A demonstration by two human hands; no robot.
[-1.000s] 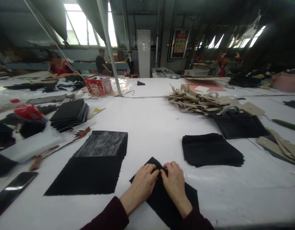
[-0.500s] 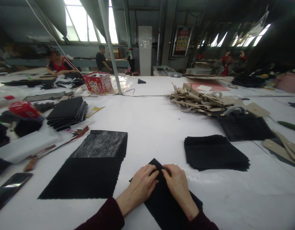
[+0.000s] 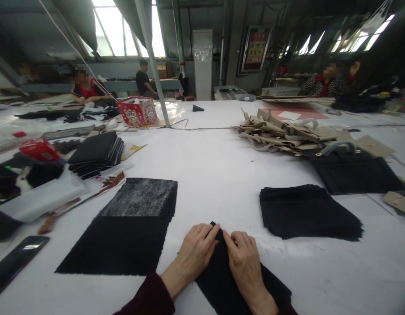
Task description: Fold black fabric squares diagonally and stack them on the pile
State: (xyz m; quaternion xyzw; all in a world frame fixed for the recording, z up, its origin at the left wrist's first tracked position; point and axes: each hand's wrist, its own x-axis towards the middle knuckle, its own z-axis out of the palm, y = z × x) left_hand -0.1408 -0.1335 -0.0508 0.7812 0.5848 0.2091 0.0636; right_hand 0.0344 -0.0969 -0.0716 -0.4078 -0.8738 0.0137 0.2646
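A black fabric piece [image 3: 218, 280] lies on the white table in front of me, its far end a narrow corner under my fingers. My left hand [image 3: 197, 249] has its fingers curled on the left side of that end, thumb and fingertips pressing the cloth. My right hand [image 3: 244, 258] is closed at the right side, its index finger and thumb on the fabric near the tip. To the left is a stack of black fabric panels [image 3: 123, 245] with a greyish patch at its far end. Another black fabric stack [image 3: 309, 212] sits on the right.
A phone [image 3: 16, 264] lies at the left edge. Folded black pieces [image 3: 93, 153] and a red box [image 3: 136, 113] stand beyond, beside a metal pole [image 3: 153, 65]. Beige straps and pieces [image 3: 284, 131] are heaped at right, near a black bag panel [image 3: 353, 170]. Other people sit farther back.
My fingers have shifted along the fabric's far end, and the right hand has flattened slightly against it. The view has turned a little to the left.
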